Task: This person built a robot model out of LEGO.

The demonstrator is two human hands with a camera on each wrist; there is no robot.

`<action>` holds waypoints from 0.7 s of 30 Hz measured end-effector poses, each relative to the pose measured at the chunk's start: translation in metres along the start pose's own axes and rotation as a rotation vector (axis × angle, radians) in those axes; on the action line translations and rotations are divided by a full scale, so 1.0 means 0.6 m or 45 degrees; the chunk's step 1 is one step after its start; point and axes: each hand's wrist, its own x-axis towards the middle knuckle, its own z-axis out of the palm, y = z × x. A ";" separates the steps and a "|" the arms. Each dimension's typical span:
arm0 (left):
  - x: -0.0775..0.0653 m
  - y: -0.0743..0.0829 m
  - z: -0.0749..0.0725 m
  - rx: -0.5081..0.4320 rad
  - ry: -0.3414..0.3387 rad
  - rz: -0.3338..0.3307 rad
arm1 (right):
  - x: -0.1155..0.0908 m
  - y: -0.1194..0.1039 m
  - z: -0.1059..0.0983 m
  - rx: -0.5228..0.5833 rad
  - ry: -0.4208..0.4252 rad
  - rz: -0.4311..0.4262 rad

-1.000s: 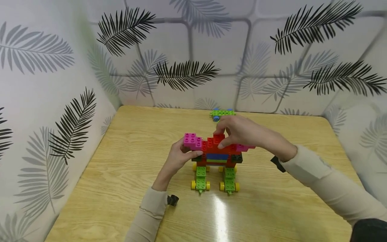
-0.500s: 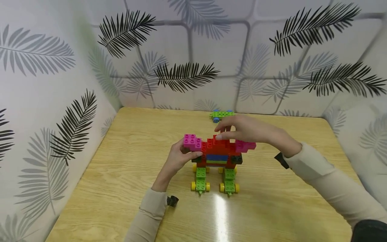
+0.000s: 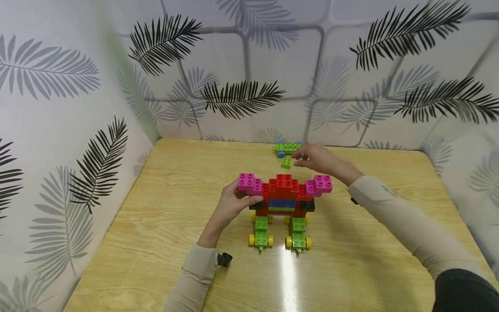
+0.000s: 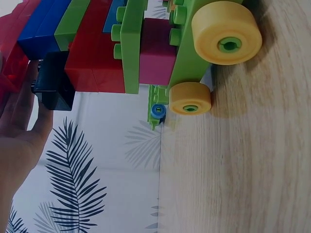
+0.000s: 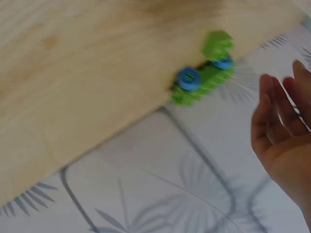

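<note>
A toy-brick figure (image 3: 283,184) stands on two green wheeled bases with yellow wheels (image 4: 226,33). Red bricks form its top, and pink bricks (image 3: 322,183) stick out at both sides. My left hand (image 3: 229,203) grips its left side, thumb in front, around the pink and black bricks; the black brick (image 4: 54,80) shows close to the fingers in the left wrist view. Behind the figure, my right hand (image 3: 317,160) hovers with loosely bent fingers, holding nothing. Just left of its fingertips lies a small light-green brick (image 3: 286,163), which the right wrist view shows apart from the hand.
A green wheeled base (image 3: 287,148) with blue wheels sits near the back edge of the wooden table (image 3: 175,182), right behind the loose brick. Patterned fabric walls (image 3: 249,56) rise behind the table and at both sides.
My right hand has left the figure's red top and moved back, close to the loose green brick, which now shows uncovered. The left hand keeps its grip in the same place.
</note>
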 end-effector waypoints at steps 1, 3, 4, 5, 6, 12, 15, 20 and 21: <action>0.000 0.000 0.000 0.001 -0.001 0.002 | 0.004 0.008 0.011 -0.008 0.011 0.017; 0.000 0.001 0.000 0.002 0.002 0.007 | 0.011 0.021 0.031 0.000 0.030 0.074; 0.000 0.001 0.000 0.002 0.003 0.008 | 0.014 0.026 0.041 0.013 0.040 0.105; 0.000 0.001 0.000 0.003 0.003 0.009 | 0.018 0.032 0.050 0.024 0.048 0.133; 0.000 0.001 0.001 0.001 0.002 0.010 | 0.021 0.037 0.058 0.033 0.058 0.160; 0.000 -0.003 0.001 -0.003 -0.007 0.012 | 0.038 0.055 0.095 0.044 0.085 0.255; -0.001 -0.004 -0.001 0.003 0.002 0.013 | 0.048 0.063 0.108 -0.008 0.080 0.276; -0.001 -0.001 -0.002 0.002 -0.003 0.012 | 0.060 0.070 0.122 -0.093 0.084 0.310; -0.001 0.000 -0.002 -0.001 -0.006 0.010 | 0.061 0.070 0.124 -0.089 0.082 0.323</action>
